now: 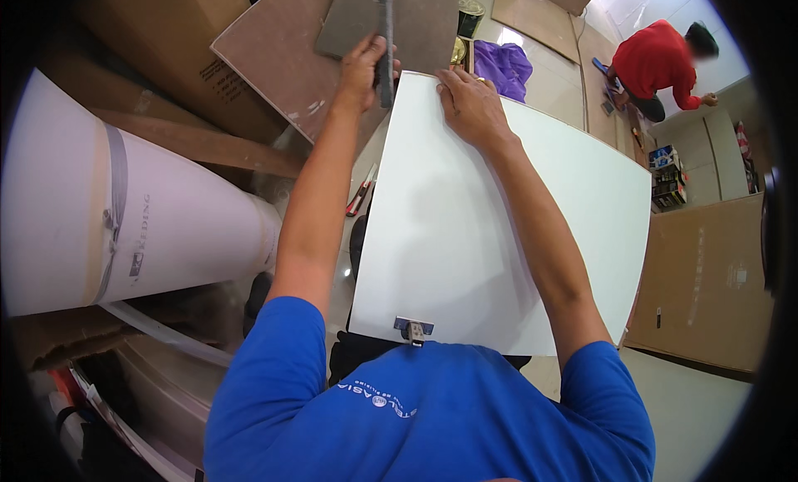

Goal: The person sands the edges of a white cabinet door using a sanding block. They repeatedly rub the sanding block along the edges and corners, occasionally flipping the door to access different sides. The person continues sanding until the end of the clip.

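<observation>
My left hand [361, 70] grips a long, narrow dark grey bar [386, 39], likely a file, beside the far left corner of a white panel [430, 214]. The bar stands apart from the panel's face. My right hand [471, 105] lies on the panel's far edge, with its fingertips bent over the rim. The panel reaches back to my lap. A metal cabinet hinge [414, 330] is fixed at its near edge, close to my shirt. On the floor left of the panel lies a red and black utility knife [360, 194].
A large white roll [181, 214], tied with a grey strap, lies at left beside cardboard [168, 52]. Brown boards [280, 52] lie ahead, with a purple plastic bag [502, 67] and cans [469, 16] beyond. A person in red [654, 64] crouches at far right, above a cardboard box [698, 282].
</observation>
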### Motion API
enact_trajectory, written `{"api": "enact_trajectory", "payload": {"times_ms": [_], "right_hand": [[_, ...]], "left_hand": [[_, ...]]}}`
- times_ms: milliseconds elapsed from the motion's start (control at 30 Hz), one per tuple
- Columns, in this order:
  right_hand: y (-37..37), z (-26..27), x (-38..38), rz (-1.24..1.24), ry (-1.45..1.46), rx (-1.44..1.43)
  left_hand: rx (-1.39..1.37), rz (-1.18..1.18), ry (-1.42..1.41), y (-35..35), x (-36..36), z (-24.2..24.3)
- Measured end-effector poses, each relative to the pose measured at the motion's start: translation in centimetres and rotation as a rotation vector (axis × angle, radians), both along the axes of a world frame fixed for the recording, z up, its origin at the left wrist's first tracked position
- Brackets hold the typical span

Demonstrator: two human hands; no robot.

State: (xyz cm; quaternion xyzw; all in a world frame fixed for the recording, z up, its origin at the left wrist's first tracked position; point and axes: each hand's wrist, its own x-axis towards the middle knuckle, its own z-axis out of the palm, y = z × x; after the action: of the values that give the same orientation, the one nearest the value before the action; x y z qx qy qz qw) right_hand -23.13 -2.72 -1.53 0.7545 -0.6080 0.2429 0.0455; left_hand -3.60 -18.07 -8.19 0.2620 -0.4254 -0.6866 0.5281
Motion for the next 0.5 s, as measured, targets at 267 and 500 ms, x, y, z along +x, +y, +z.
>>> {"api": "enact_trajectory", "payload": {"times_ms": [267,500], "right_hand": [[0.6,-1.1,4.4,0.38,0.325,0.141],[14.5,-1.4,9.4,0.746,0.294,0.344]], "left_hand": [[0.19,0.042,-0.204,11.0,11.8,-4.7],[-0.079,0.028,-0.193,11.6,7.9,-3.4]]}}
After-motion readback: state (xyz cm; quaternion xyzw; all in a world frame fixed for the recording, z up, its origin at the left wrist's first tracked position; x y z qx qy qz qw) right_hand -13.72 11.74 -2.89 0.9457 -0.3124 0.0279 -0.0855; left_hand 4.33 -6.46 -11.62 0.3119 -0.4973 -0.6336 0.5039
